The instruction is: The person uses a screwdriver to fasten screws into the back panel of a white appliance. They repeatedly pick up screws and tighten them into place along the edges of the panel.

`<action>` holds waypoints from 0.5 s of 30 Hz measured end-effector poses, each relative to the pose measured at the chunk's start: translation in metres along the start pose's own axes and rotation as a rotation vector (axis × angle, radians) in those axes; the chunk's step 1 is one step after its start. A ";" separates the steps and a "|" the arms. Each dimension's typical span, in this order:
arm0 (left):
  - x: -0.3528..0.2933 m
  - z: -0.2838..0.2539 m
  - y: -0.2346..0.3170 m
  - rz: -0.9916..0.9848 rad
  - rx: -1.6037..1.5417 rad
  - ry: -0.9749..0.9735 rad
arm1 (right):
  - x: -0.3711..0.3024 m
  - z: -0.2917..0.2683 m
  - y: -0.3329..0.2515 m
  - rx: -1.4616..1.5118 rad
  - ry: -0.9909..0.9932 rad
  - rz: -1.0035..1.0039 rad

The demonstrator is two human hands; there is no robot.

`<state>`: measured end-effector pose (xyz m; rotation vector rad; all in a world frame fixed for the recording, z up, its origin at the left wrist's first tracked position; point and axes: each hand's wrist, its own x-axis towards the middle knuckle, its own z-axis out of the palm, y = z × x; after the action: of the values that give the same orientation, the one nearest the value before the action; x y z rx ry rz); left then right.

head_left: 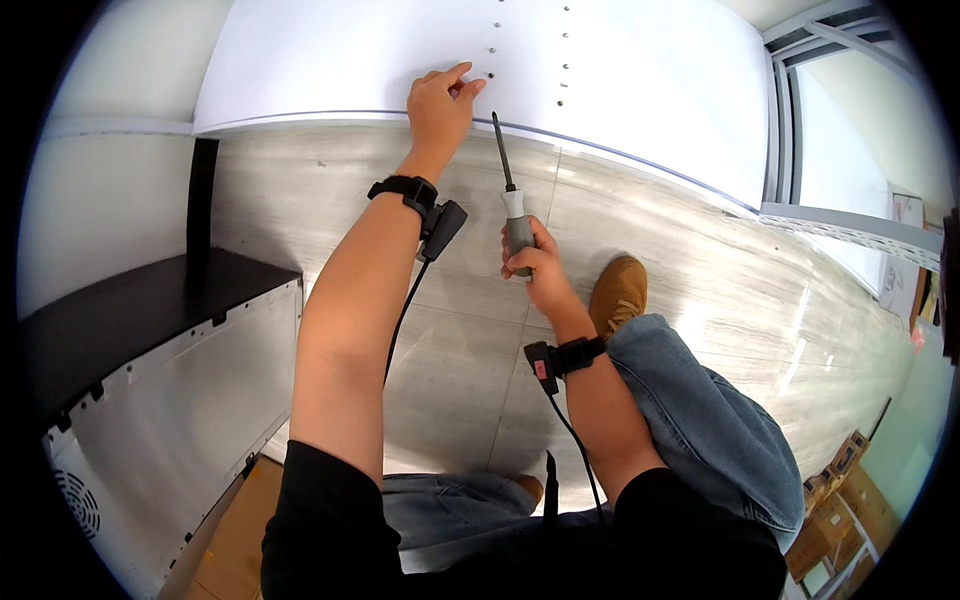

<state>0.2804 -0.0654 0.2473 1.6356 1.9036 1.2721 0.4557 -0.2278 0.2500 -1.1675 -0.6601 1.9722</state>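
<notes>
Through the head camera I saw my left hand (440, 105) over the white table (650, 110), its fingers (458, 72) loosely bent, thumb and forefinger apart, just beside the closest screw (491, 76) in the left of two rows of small screws. My right hand (540, 262) gripped the screwdriver (517, 235) by its grey handle, over the tiled floor (460, 335); the dark shaft pointed up towards the table's near edge.

Crowding me on the left was a metal cabinet (190, 385) with a black top, and below it some cardboard (235, 530). To the right, a bent knee (670, 375) in jeans lay close along the right forearm, with a brown shoe (618, 290) near the wrist. Black cables (403, 325) trailed from both wrist straps. A grey metal frame (785, 130) stood at the table's right end, and boxes (835, 525) were stacked at lower right.
</notes>
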 end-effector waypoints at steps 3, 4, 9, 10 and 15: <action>-0.022 -0.018 -0.014 -0.191 -0.184 0.025 | 0.000 0.002 0.006 -0.075 -0.036 0.013; -0.037 -0.027 -0.021 -0.323 -0.291 -0.004 | -0.001 0.003 0.009 -0.114 -0.049 0.024; -0.114 -0.086 -0.029 -0.838 -0.907 0.020 | -0.003 0.022 0.039 -0.336 -0.165 0.130; -0.132 -0.099 -0.035 -0.886 -0.951 0.030 | -0.005 0.028 0.049 -0.392 -0.223 0.165; -0.226 -0.135 -0.053 -0.950 -0.996 0.295 | -0.017 0.036 0.104 -0.615 -0.448 0.339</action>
<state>0.2140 -0.3233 0.2134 0.0254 1.4014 1.5831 0.3942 -0.3055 0.1985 -1.2463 -1.4597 2.4377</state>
